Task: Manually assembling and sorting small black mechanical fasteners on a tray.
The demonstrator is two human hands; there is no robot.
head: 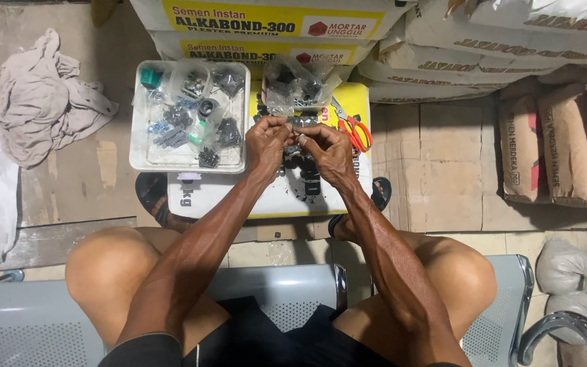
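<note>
- Pinching a small dark fastener (295, 136), seemingly a screw, the left hand (267, 141) and right hand (329, 151) close fingertips on it above the sack's (348, 102) far edge.
- Sorting step, I judge; next calls for a steady grip toward the tray (145, 162).

The tray (140, 163) at far left looks like pale, smooth plastic, and it holds dark metal screws (169, 138) in clear glossy plastic bags (191, 85). Beside it a paper sack (273, 197) has a glossy yellow-and-white print, with orange plastic-handled scissors (356, 131) on it. The near bench (287, 289) is matt perforated metal, and crumpled cloth (32, 98) lies far left.
</note>
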